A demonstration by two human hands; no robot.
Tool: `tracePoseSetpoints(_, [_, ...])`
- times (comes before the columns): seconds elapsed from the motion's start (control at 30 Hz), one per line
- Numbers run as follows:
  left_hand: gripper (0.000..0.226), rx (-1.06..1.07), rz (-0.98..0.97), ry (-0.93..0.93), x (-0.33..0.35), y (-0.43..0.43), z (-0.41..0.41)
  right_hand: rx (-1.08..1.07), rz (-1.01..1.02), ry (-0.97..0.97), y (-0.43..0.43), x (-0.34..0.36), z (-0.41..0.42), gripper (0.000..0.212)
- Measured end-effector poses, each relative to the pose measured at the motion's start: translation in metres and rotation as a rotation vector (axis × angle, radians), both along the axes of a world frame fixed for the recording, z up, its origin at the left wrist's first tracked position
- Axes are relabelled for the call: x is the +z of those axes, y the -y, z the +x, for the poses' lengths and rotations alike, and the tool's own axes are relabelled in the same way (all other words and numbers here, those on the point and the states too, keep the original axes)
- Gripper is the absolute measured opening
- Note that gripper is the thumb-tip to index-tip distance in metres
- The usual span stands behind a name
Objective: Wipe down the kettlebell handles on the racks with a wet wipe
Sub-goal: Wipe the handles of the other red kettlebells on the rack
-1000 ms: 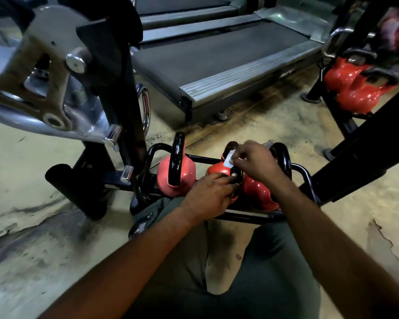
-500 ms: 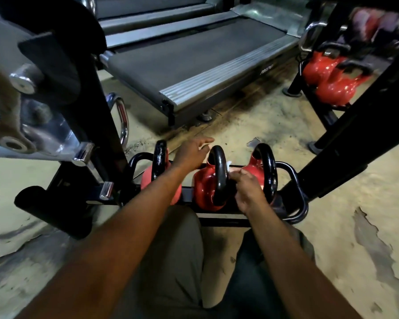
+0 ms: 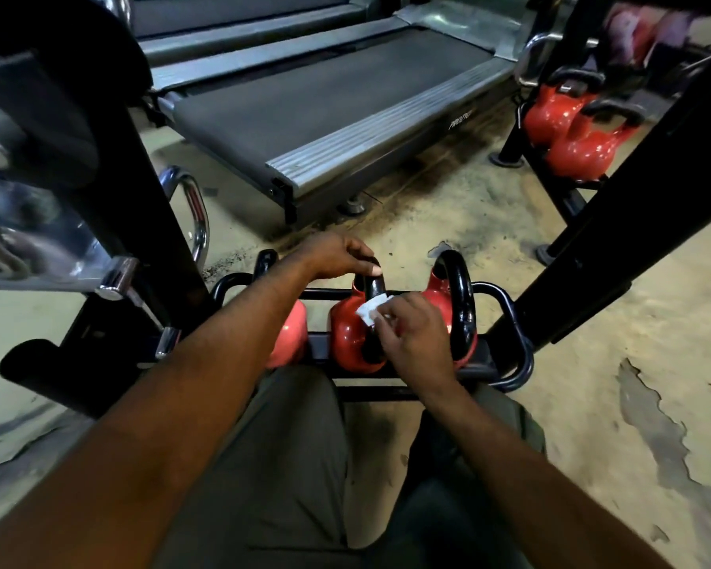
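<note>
Three red kettlebells with black handles sit in a low black rack [image 3: 514, 318] in front of my knees. My left hand [image 3: 337, 256] grips the top of the middle kettlebell [image 3: 347, 334] handle. My right hand [image 3: 417, 334] pinches a small white wet wipe [image 3: 372, 310] against the right side of that same handle. The right kettlebell [image 3: 456, 289] stands just behind my right hand. My left forearm mostly hides the paler left kettlebell [image 3: 290, 334].
A second rack with two red kettlebells [image 3: 571, 129] stands at the far right. A treadmill [image 3: 325, 100] lies ahead across the worn floor. A chrome and black machine frame [image 3: 111, 223] crowds the left, and a black slanted post [image 3: 616, 240] rises on the right.
My left hand came back from beyond the rack and closed on the top of the middle handle. My right hand with the wipe slid up along that handle.
</note>
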State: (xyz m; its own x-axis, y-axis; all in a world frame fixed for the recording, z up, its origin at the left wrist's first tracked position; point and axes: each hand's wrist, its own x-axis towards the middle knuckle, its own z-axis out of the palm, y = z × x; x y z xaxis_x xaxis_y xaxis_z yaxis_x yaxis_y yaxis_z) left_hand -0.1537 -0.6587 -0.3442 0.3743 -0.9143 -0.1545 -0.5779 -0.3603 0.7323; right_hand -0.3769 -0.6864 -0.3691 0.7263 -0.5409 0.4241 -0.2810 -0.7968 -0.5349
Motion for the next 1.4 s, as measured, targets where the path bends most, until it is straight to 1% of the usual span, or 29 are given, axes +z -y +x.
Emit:
tracePoseSetpoints(0.03, [0.029,-0.042,0.009,0.04,0.001,0.0,-0.002,-0.059,0.222,0.077,0.0,-0.004,-0.001,0.007])
tracePoseSetpoints(0.13, [0.037,-0.089,0.043,0.155,0.008,-0.003,-0.012,-0.209,1.186,0.26,0.004,-0.003,0.019,0.013])
tracePoseSetpoints(0.17, [0.038,-0.093,0.042,0.19,0.009,-0.004,-0.015,-0.239,1.441,0.276,0.007,-0.002,0.027,0.014])
tracePoseSetpoints(0.2, [0.038,-0.096,0.035,0.214,0.011,-0.005,-0.018,-0.269,1.595,0.274,0.009,-0.001,0.032,0.015])
tracePoseSetpoints(0.27, [0.038,-0.079,0.031,0.234,0.01,-0.008,-0.024,-0.287,1.688,0.254,0.011,0.0,0.031,0.015])
tracePoseSetpoints(0.33, [0.042,-0.056,0.025,0.236,0.009,-0.01,-0.025,-0.25,1.6,0.251,0.007,-0.002,0.018,0.014])
tracePoseSetpoints(0.4, [0.045,-0.049,0.022,0.22,0.011,-0.011,-0.024,-0.217,1.331,0.275,0.0,-0.004,0.002,0.01])
tracePoseSetpoints(0.43, [0.046,-0.047,0.03,0.209,0.013,-0.012,-0.023,-0.197,1.135,0.284,-0.003,-0.003,-0.002,0.006])
tracePoseSetpoints(0.5, [0.046,-0.052,0.04,0.193,0.014,-0.011,-0.02,-0.129,0.603,0.209,-0.005,0.0,0.002,0.007])
tracePoseSetpoints(0.57, [0.044,-0.072,0.047,0.187,0.014,-0.01,-0.018,-0.076,0.071,0.024,-0.007,0.003,0.018,0.013])
tracePoseSetpoints(0.6, [0.043,-0.079,0.045,0.188,0.013,-0.01,-0.017,-0.064,-0.131,-0.101,-0.011,0.007,0.025,0.016])
tracePoseSetpoints(0.63, [0.043,-0.075,0.047,0.192,0.013,-0.009,-0.016,-0.053,-0.277,-0.219,-0.016,0.008,0.03,0.021])
tracePoseSetpoints(0.67, [0.044,-0.067,0.051,0.194,0.012,-0.009,-0.016,-0.037,-0.364,-0.31,-0.02,0.008,0.03,0.025])
tracePoseSetpoints(0.7, [0.046,-0.053,0.048,0.202,0.011,-0.009,-0.016,-0.019,-0.392,-0.349,-0.023,0.005,0.026,0.027])
tracePoseSetpoints(0.73, [0.048,-0.038,0.03,0.22,0.01,-0.009,-0.017,-0.013,-0.368,-0.324,-0.026,0.002,0.018,0.026])
tracePoseSetpoints(0.8, [0.045,-0.012,-0.055,0.254,0.006,-0.011,-0.02,-0.037,-0.217,-0.145,-0.028,-0.005,-0.003,0.017])
tracePoseSetpoints(0.83, [0.042,-0.012,-0.098,0.25,0.004,-0.013,-0.021,-0.061,-0.087,-0.042,-0.03,-0.009,-0.012,0.012])
tracePoseSetpoints(0.87, [0.039,-0.025,-0.127,0.239,0.003,-0.014,-0.023,-0.097,0.107,0.048,-0.03,-0.011,-0.016,0.007])
tracePoseSetpoints(0.9, [0.037,-0.046,-0.134,0.23,0.002,-0.015,-0.024,-0.146,0.401,0.123,-0.028,-0.011,-0.015,0.004])
tracePoseSetpoints(0.97, [0.036,-0.082,-0.112,0.21,0.003,-0.017,-0.026,-0.192,1.111,0.257,-0.019,-0.005,-0.001,0.01])
tracePoseSetpoints(1.0, [0.036,-0.084,-0.102,0.194,0.004,-0.017,-0.026,-0.194,1.365,0.292,-0.012,-0.003,0.004,0.016])
tracePoseSetpoints(1.03, [0.037,-0.08,-0.097,0.181,0.006,-0.017,-0.025,-0.189,1.501,0.294,-0.007,-0.002,0.007,0.019])
tracePoseSetpoints(1.07, [0.037,-0.075,-0.09,0.176,0.007,-0.017,-0.024,-0.187,1.523,0.27,-0.005,0.0,0.008,0.02])
tracePoseSetpoints(1.1, [0.037,-0.075,-0.079,0.178,0.008,-0.016,-0.023,-0.185,1.437,0.242,-0.006,0.0,0.006,0.018])
tracePoseSetpoints(1.13, [0.038,-0.077,-0.067,0.184,0.009,-0.015,-0.022,-0.184,1.268,0.23,-0.009,0.0,0.0,0.016])
tracePoseSetpoints(1.2, [0.038,-0.084,-0.052,0.194,0.012,-0.013,-0.021,-0.144,0.762,0.2,-0.018,-0.006,-0.017,0.011])
tracePoseSetpoints(1.27, [0.039,-0.088,-0.044,0.192,0.015,-0.012,-0.02,-0.012,0.168,0.109,-0.022,-0.016,-0.03,0.02])
tracePoseSetpoints(1.33, [0.039,-0.095,-0.029,0.209,0.018,-0.012,-0.021,0.185,-0.249,-0.056,-0.018,-0.015,-0.032,0.032])
tracePoseSetpoints(1.4, [0.04,-0.101,-0.025,0.216,0.018,-0.011,-0.021,0.334,-0.545,-0.261,-0.007,-0.009,-0.027,0.039])
